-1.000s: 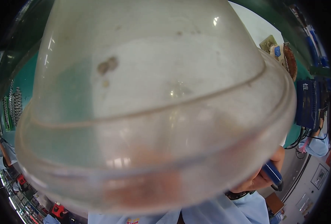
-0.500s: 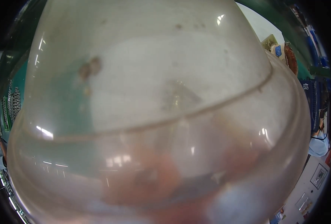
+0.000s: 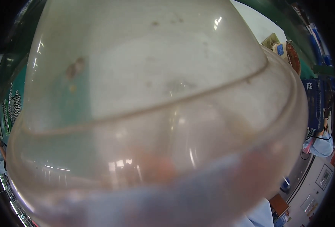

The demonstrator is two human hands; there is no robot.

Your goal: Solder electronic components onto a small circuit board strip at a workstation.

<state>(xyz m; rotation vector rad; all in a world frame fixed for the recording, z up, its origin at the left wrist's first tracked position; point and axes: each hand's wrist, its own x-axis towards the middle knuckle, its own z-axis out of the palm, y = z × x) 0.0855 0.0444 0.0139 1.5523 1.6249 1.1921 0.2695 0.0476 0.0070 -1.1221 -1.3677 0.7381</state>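
A clear domed cover (image 3: 197, 49) fills the centre of the view, nearest of all things seen, its surface marked with brown spots and streaked with glare. Through its near part, two flesh-toned blurs are taken to be the left hand (image 3: 156, 168) and, further right, the right hand (image 3: 256, 162); they appear apart, but whether either grips anything cannot be told. Principal hazard, as judged: a slipped grip or misplaced finger, caused by blur, stains and reflections masking the hands. Secondary hazard: a scratched or knocked cover, should a hand strike it. At far right, a brown-edged item (image 3: 293, 56) shows just beside the cover's outline and could be bumped if the cover swung that way; actual clearance cannot be judged.
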